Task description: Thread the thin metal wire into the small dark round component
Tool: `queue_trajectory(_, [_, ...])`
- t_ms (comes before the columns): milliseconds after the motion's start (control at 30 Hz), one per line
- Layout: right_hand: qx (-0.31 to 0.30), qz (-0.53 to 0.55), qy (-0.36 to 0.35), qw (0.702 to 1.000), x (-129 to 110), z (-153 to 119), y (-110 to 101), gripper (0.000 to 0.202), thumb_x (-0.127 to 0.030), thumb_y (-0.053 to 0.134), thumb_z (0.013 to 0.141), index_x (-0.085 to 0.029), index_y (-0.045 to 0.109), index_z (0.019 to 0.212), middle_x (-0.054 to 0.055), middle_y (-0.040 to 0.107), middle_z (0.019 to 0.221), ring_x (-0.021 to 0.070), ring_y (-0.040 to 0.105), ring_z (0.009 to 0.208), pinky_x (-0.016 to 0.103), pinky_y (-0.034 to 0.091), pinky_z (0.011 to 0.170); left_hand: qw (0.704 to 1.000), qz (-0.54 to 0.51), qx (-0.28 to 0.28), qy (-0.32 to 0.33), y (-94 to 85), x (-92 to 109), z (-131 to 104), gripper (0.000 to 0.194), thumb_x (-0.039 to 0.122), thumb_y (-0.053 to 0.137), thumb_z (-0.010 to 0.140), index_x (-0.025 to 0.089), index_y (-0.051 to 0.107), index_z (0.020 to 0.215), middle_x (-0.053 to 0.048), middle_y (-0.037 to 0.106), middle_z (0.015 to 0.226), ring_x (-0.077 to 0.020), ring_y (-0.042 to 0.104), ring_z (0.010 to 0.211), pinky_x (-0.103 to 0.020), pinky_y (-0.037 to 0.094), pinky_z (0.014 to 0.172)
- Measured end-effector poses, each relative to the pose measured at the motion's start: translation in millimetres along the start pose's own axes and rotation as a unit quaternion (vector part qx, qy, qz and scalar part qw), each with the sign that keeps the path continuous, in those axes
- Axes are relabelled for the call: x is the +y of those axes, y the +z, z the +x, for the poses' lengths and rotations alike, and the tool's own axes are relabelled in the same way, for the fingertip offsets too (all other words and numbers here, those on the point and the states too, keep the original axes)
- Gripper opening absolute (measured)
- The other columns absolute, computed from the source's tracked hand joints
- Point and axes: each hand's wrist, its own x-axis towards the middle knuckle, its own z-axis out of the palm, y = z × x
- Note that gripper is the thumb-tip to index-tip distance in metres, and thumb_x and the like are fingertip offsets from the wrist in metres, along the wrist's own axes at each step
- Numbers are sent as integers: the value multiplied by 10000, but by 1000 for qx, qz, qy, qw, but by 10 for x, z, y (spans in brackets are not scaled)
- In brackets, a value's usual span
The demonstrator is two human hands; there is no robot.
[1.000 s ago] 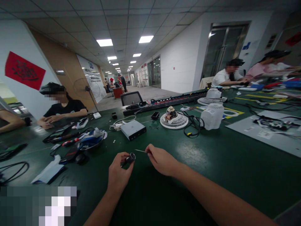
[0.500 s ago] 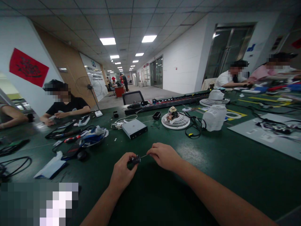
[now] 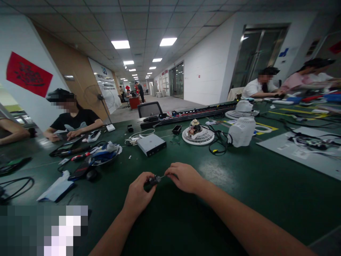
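My left hand pinches a small dark cylindrical part between thumb and fingers above the green table. The part's greyish end faces my right hand. From that end a thin light wire or rod reaches across to my right hand, whose thumb and forefinger are closed on its far tip. Whether the thin piece is fixed to the part or only touches it, I cannot tell. Beyond both hands lies a silver box-shaped drive, beside a coiled white cable.
Fan grilles with a bare motor, a white plastic housing and black cable lie beyond my right hand. Tools, a blue-and-white bundle and a pale cloth are leftward. A grey panel lies right. Other people sit around the table.
The cylindrical part's end now looks greyer and more detailed. My right hand has shifted slightly left, closer to it. The person at left has lowered a hand to the table.
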Motion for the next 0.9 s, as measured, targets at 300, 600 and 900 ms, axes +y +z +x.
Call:
queue_trajectory(300, [17, -32, 45, 998, 1, 1, -64, 209, -208, 492, 921, -209, 684, 1004, 50, 656, 948, 181, 588, 916, 292, 396, 784, 1000, 5, 7, -11, 36, -42, -1, 221, 165, 638, 779, 221, 571, 981, -16, 649, 935, -184, 652, 820, -335, 550, 743])
queue_trajectory(600, [2, -86, 32, 996, -82, -15, -143, 198, -214, 500, 891, -208, 683, 966, 54, 643, 883, 185, 566, 828, 296, 364, 711, 1000, 5, 4, 3, 11, -3, 0, 213, 146, 630, 785, 223, 552, 968, -11, 622, 937, -179, 625, 833, -328, 534, 745])
queue_trajectory(900, [-3, -101, 17, 995, -195, -13, -127, 211, -220, 475, 905, -202, 678, 958, 59, 631, 881, 190, 555, 833, 311, 351, 709, 998, 5, -25, 53, 7, 37, -16, 218, 114, 598, 804, 224, 545, 984, -22, 609, 972, -181, 609, 872, -320, 521, 771])
